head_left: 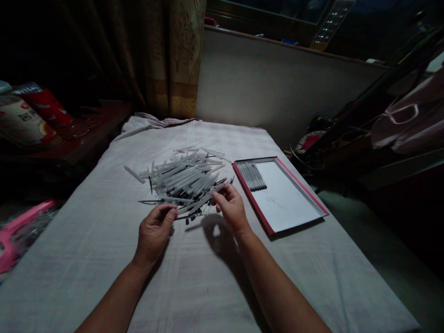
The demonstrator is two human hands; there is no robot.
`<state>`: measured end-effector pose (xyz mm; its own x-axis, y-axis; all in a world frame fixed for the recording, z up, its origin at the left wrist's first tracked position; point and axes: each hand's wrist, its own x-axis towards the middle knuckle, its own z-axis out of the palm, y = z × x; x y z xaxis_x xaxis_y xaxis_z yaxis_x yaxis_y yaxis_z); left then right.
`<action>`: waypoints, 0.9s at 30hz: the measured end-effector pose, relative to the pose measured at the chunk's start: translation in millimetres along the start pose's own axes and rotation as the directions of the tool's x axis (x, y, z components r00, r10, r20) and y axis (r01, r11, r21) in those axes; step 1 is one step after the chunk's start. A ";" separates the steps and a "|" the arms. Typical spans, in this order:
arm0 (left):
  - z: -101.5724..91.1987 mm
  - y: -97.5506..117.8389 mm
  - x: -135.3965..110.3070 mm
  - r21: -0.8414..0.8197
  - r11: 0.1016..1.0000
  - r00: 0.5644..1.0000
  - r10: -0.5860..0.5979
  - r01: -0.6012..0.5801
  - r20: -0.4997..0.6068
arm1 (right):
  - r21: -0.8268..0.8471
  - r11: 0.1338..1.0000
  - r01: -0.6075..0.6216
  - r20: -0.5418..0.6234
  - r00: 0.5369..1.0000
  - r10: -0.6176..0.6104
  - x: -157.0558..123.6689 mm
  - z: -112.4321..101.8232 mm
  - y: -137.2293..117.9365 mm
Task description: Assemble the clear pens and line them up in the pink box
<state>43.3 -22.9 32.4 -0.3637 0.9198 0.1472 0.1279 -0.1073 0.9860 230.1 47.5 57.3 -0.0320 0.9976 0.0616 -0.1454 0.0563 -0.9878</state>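
Observation:
A loose heap of clear pen barrels and thin refills [185, 178] lies in the middle of a table covered with a pale cloth [194, 273]. Both hands hold one clear pen barrel [196, 204] just in front of the heap. My left hand [155, 232] pinches its near end with closed fingers. My right hand [231, 208] pinches its far end between thumb and fingertips. To the right lies a flat white tray with a red rim [291, 199], and a short row of finished pens [253, 176] lies in its far left corner.
A curtain [173, 60] hangs behind the table's far edge beside a pale wall. Cans and jars [31, 115] stand on a dark side table at left. Something pink [21, 226] lies low at left. Bags and clutter [381, 125] fill the right side.

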 end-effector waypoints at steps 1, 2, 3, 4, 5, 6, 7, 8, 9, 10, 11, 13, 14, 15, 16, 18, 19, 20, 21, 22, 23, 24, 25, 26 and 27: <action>-0.6 -0.9 -0.9 0.105 0.987 0.992 0.126 -0.125 0.000 | 0.017 0.999 -0.035 0.023 0.999 0.034 -4.9 3.9 2.9; -0.8 -2.3 -1.8 0.195 0.952 0.972 0.232 -0.234 0.033 | 0.030 0.998 -0.056 0.047 0.997 0.055 -9.6 8.4 5.7; -0.5 -4.2 -2.8 0.264 0.910 0.948 0.307 -0.319 0.087 | 0.043 0.997 -0.069 0.073 0.995 0.065 -14.0 13.1 8.3; 0.2 -6.5 -3.9 0.312 0.870 0.924 0.351 -0.381 0.149 | 0.054 0.996 -0.074 0.102 0.992 0.069 -17.8 17.6 10.8; 1.2 -9.0 -4.9 0.348 0.839 0.907 0.368 -0.419 0.205 | 0.065 0.995 -0.073 0.129 0.990 0.064 -21.0 21.6 13.2; 2.1 -11.5 -5.9 0.375 0.816 0.896 0.371 -0.441 0.246 | 0.070 0.995 -0.067 0.155 0.986 0.055 -23.5 24.4 15.6; 2.8 -13.7 -6.7 0.397 0.801 0.891 0.366 -0.448 0.268 | 0.065 0.996 -0.055 0.178 0.983 0.043 -25.2 25.7 18.1; 2.9 -15.4 -7.1 0.417 0.796 0.896 0.350 -0.439 0.274 | 0.047 0.998 -0.039 0.193 0.981 0.029 -26.0 25.1 20.6; 2.6 -16.5 -7.2 0.435 0.797 0.906 0.332 -0.419 0.265 | 0.007 1.000 -0.018 0.198 0.980 0.016 -26.2 22.5 23.1; 1.6 -16.9 -6.9 0.452 0.802 0.919 0.309 -0.390 0.243 | -0.059 0.998 0.013 0.194 0.981 -0.001 -26.0 17.9 25.3; 0.2 -16.7 -6.3 0.464 0.812 0.935 0.284 -0.353 0.213 | -0.150 0.987 0.054 0.188 0.982 -0.025 -25.4 11.6 27.4; -3.4 -15.6 -4.6 0.468 0.839 0.960 0.238 -0.278 0.144 | -0.375 0.913 0.158 0.189 0.978 -0.092 -24.5 -3.3 30.4; -5.1 -15.0 -3.7 0.462 0.852 0.969 0.219 -0.246 0.113 | -0.483 0.850 0.209 0.208 0.971 -0.120 -24.5 -10.7 31.4; -6.6 -14.6 -3.0 0.456 0.862 0.975 0.206 -0.222 0.086 | -0.575 0.780 0.249 0.236 0.963 -0.133 -25.0 -17.1 32.1; -7.8 -14.3 -2.6 0.452 0.868 0.978 0.199 -0.207 0.066 | -0.650 0.707 0.278 0.266 0.955 -0.132 -25.9 -22.1 32.7; -9.3 -14.3 -3.0 0.451 0.870 0.979 0.201 -0.198 0.042 | -0.756 0.575 0.314 0.316 0.944 -0.100 -28.0 -27.3 33.8; -9.9 -14.4 -3.9 0.452 0.870 0.979 0.202 -0.198 0.040 | -0.791 0.517 0.328 0.336 0.938 -0.081 -29.0 -27.8 34.4; -10.5 -14.6 -5.0 0.453 0.869 0.979 0.201 -0.198 0.041 | -0.815 0.467 0.342 0.354 0.933 -0.066 -29.7 -27.4 35.1; -11.3 -14.9 -6.3 0.454 0.869 0.979 0.199 -0.198 0.045 | -0.830 0.430 0.355 0.369 0.928 -0.055 -30.0 -26.6 35.8; -12.3 -15.3 -7.7 0.454 0.869 0.980 0.194 -0.197 0.052 | -0.837 0.406 0.367 0.382 0.923 -0.047 -30.1 -25.7 36.5; -13.4 -16.0 -9.0 0.453 0.870 0.980 0.189 -0.195 0.059 | -0.840 0.393 0.375 0.391 0.919 -0.043 -29.8 -25.1 37.2; -14.8 -16.9 -10.0 0.451 0.871 0.981 0.184 -0.193 0.064 | -0.839 0.387 0.382 0.398 0.917 -0.041 -29.4 -24.9 37.9; -16.1 -18.0 -10.6 0.451 0.872 0.982 0.178 -0.190 0.068 | -0.837 0.386 0.387 0.403 0.914 -0.042 -28.9 -25.0 38.4; -17.5 -19.3 -10.8 0.453 0.872 0.983 0.173 -0.185 0.069 | -0.834 0.389 0.392 0.407 0.912 -0.046 -28.5 -25.4 38.9; -18.6 -20.5 -10.5 0.457 0.870 0.983 0.170 -0.183 0.071 | -0.829 0.392 0.398 0.412 0.910 -0.052 -28.2 -25.8 39.2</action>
<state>27.3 -37.4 12.1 -0.2706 0.9124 0.3069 0.6001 -0.0894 0.7949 250.8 22.6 13.1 -0.4292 0.8877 0.1668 0.7502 0.4532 -0.4815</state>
